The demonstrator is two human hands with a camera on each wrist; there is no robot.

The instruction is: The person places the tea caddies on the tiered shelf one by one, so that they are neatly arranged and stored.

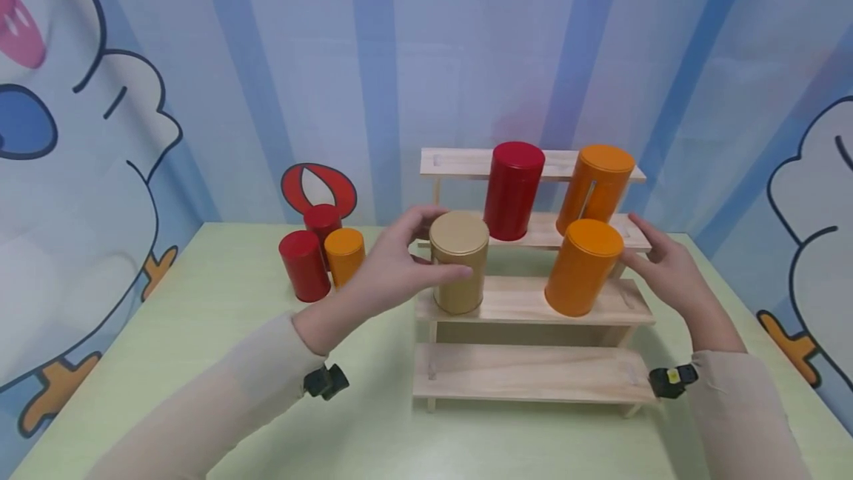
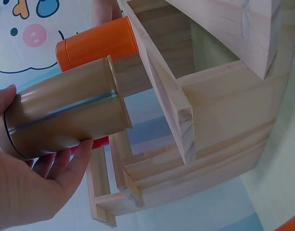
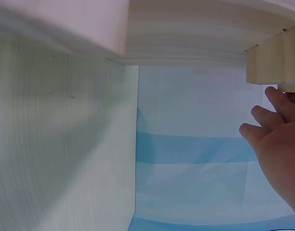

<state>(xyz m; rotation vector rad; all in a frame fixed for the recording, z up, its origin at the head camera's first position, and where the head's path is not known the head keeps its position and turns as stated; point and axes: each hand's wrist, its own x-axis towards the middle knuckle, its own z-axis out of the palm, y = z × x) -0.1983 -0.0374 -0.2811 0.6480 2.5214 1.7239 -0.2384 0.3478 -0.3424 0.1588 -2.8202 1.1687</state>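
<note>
My left hand [image 1: 400, 261] grips a gold canister [image 1: 460, 265], thumb across its front and fingers behind. The canister stands upright at the left end of the third board down on a wooden tiered shelf [image 1: 533, 372]. In the left wrist view, the same gold canister [image 2: 65, 108] shows a seam along its side, its base close to the board's edge. My right hand [image 1: 673, 272] is at the shelf's right side, fingers extended, beside an orange canister [image 1: 580, 269] on that same board. In the right wrist view, the right hand's fingers [image 3: 267, 118] lie spread near the shelf's wooden end.
A red canister [image 1: 513, 191] and another orange canister [image 1: 596, 187] stand on the second board. Left of the shelf, two red canisters [image 1: 304, 267] and a smaller-looking orange one [image 1: 345, 254] stand on the pale green table [image 1: 233, 295]. A printed curtain [image 1: 433, 80] hangs behind.
</note>
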